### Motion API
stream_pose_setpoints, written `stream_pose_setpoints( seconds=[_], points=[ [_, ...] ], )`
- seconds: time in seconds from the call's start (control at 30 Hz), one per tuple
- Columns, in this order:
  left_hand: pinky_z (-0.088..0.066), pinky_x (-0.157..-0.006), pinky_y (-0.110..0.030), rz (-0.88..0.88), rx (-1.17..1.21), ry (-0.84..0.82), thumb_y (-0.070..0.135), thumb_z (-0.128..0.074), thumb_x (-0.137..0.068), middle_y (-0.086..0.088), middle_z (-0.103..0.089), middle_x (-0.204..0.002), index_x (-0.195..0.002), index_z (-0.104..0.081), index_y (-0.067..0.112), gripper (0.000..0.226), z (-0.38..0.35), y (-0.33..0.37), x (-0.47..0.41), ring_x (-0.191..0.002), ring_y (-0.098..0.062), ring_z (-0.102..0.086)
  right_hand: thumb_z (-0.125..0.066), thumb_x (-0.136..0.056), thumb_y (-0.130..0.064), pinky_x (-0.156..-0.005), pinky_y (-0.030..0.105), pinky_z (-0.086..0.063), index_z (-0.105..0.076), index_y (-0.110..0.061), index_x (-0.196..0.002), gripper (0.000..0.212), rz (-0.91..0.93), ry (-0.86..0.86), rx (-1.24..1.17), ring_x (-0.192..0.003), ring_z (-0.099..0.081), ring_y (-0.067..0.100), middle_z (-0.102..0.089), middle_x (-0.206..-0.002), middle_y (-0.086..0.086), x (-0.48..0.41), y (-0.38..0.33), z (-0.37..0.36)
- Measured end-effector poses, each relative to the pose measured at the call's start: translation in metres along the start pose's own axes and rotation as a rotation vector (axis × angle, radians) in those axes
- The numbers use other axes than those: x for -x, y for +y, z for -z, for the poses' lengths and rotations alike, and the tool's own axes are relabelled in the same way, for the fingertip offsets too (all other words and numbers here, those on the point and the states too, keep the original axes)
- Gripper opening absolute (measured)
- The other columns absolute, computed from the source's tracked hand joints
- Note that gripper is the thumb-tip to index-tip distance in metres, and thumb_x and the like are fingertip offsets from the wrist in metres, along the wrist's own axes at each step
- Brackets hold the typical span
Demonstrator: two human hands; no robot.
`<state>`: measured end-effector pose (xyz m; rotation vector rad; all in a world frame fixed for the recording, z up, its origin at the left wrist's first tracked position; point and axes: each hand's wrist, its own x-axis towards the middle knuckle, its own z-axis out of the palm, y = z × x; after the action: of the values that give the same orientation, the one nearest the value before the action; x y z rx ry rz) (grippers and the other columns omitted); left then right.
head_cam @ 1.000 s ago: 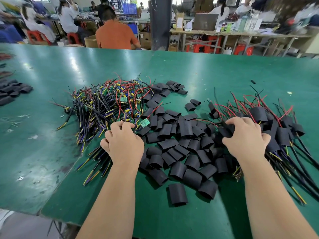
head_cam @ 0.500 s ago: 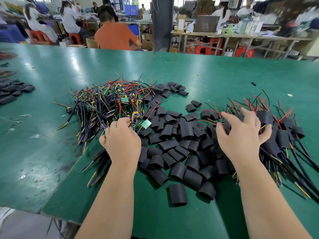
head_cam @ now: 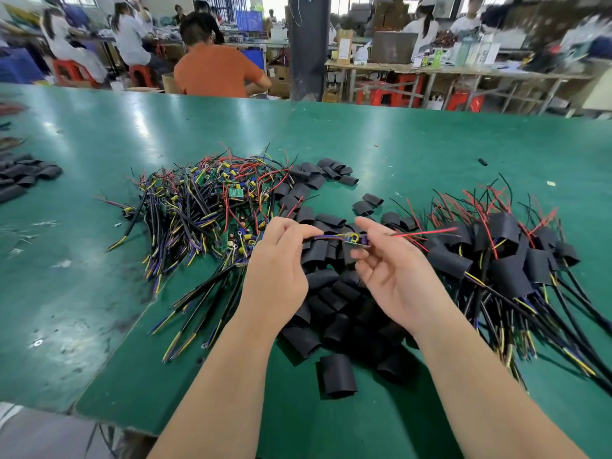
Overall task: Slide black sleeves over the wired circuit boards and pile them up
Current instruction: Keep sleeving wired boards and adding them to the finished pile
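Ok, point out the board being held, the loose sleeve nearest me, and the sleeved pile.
held circuit board (head_cam: 355, 240): head view, its middle, by the yellow part.
nearest loose sleeve (head_cam: 337, 376): head view, middle of its face.
sleeved pile (head_cam: 508, 276): head view, a sleeve at its front.

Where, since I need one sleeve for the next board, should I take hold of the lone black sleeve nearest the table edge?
Probably pinch the black sleeve across its two long edges, from above: it lies flat at the heap's edge, leaving its near mouth free.
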<state>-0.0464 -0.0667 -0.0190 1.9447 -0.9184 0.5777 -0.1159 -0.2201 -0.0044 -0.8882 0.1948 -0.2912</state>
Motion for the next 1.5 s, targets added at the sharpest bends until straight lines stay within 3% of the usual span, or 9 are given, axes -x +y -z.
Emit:
stream_pose_setpoints(
  seconds=[0.23, 0.43, 0.63, 0.8, 0.93, 1.07, 1.2, 1.33, 1.5],
  points=[
    [-0.047, -0.069, -0.049, 0.057, -0.014, -0.079, 0.024, -0.045, -0.097, 0.006, -0.067, -0.069, -0.091, -0.072, 0.014, 0.029, 0.0, 0.004, 0.002, -0.057, -0.011, -0.056, -0.06, -0.086, 0.008, -0.069, 0.023, -0.051, -0.068, -0.011, -0.094, 0.022, 0.207, -0.021, 0.408, -0.08, -0.066, 0.015, -0.074, -0.091, 0.006, 0.003, 0.006, 0.005],
    [-0.046, -0.063, -0.016, 0.088, 0.068, -0.077, 0.018, -0.062, -0.092, 0.011, -0.068, -0.074, -0.09, -0.073, 0.013, 0.012, 0.0, 0.003, 0.0, -0.071, -0.004, -0.061, -0.069, -0.082, 0.002, -0.068, 0.024, -0.052, -0.075, -0.021, -0.072, 0.025, 0.253, 0.068, 0.495, -0.067, -0.063, 0.015, -0.071, -0.072, 0.003, 0.003, 0.005, 0.005],
    [-0.04, -0.061, -0.006, 0.22, 0.202, -0.049, 0.018, -0.069, -0.087, 0.017, -0.066, -0.07, -0.083, -0.072, 0.016, 0.006, -0.001, 0.006, 0.001, -0.067, 0.003, -0.06, -0.067, -0.083, 0.003, -0.063, 0.023, -0.055, -0.075, -0.016, -0.066, 0.026, 0.202, 0.123, 0.383, -0.064, -0.067, 0.016, -0.072, -0.07, 0.005, 0.002, 0.005, 0.004],
    [-0.043, -0.056, -0.018, 0.296, 0.263, -0.15, 0.023, -0.071, -0.084, 0.008, -0.066, -0.066, -0.076, -0.073, 0.021, 0.009, 0.002, 0.004, -0.001, -0.059, -0.004, -0.055, -0.068, -0.082, 0.005, -0.063, 0.021, -0.054, -0.074, -0.013, -0.07, 0.022, 0.243, 0.104, 0.341, -0.067, -0.066, 0.016, -0.071, -0.071, 0.006, 0.001, 0.005, 0.005],
    [-0.044, -0.06, -0.011, 0.37, 0.281, -0.211, 0.024, -0.074, -0.082, 0.017, -0.068, -0.068, -0.08, -0.074, 0.032, 0.009, 0.0, -0.001, -0.001, -0.063, 0.0, -0.059, -0.07, -0.081, 0.004, -0.065, 0.022, -0.054, -0.074, -0.012, -0.072, 0.018, 0.277, 0.121, 0.387, -0.068, -0.067, 0.017, -0.072, -0.072, 0.006, 0.0, 0.007, 0.005],
    [-0.051, -0.071, -0.034, 0.245, 0.072, -0.175, 0.023, -0.07, -0.085, 0.005, -0.072, -0.077, -0.092, -0.078, 0.018, 0.011, -0.004, 0.001, 0.002, -0.071, -0.014, -0.065, -0.072, -0.08, 0.001, -0.063, 0.023, -0.055, -0.072, -0.009, -0.077, 0.011, 0.306, 0.186, 0.502, -0.066, -0.069, 0.018, -0.073, -0.071, 0.006, -0.002, 0.012, 0.003],
    [-0.046, -0.069, -0.048, 0.136, -0.166, -0.087, 0.018, -0.06, -0.092, 0.001, -0.065, -0.067, -0.081, -0.072, 0.012, 0.017, -0.005, 0.002, -0.001, -0.061, -0.026, -0.058, -0.072, -0.078, 0.005, -0.067, 0.022, -0.055, -0.065, -0.013, -0.085, 0.021, 0.285, 0.126, 0.513, -0.069, -0.067, 0.013, -0.071, -0.073, 0.001, -0.005, 0.014, -0.001],
    [-0.035, -0.075, -0.037, 0.221, -0.279, 0.022, 0.019, -0.056, -0.095, 0.0, -0.068, -0.074, -0.085, -0.071, 0.014, 0.018, -0.001, -0.003, -0.001, -0.065, -0.028, -0.06, -0.076, -0.077, -0.004, -0.07, 0.007, -0.04, -0.063, -0.021, -0.094, 0.027, 0.424, 0.017, 1.218, -0.07, -0.055, -0.004, -0.063, -0.083, -0.015, -0.004, 0.015, 0.002],
    [-0.025, -0.077, -0.035, 0.27, -0.309, 0.065, 0.02, -0.055, -0.096, 0.0, -0.068, -0.078, -0.089, -0.07, 0.017, 0.017, -0.001, -0.004, 0.0, -0.066, -0.028, -0.059, -0.069, -0.086, -0.025, -0.103, 0.03, -0.032, -0.057, -0.023, -0.13, 0.046, 0.276, -0.272, 1.729, -0.121, -0.041, 0.019, -0.053, -0.136, -0.006, -0.005, 0.024, -0.003]
  ],
)
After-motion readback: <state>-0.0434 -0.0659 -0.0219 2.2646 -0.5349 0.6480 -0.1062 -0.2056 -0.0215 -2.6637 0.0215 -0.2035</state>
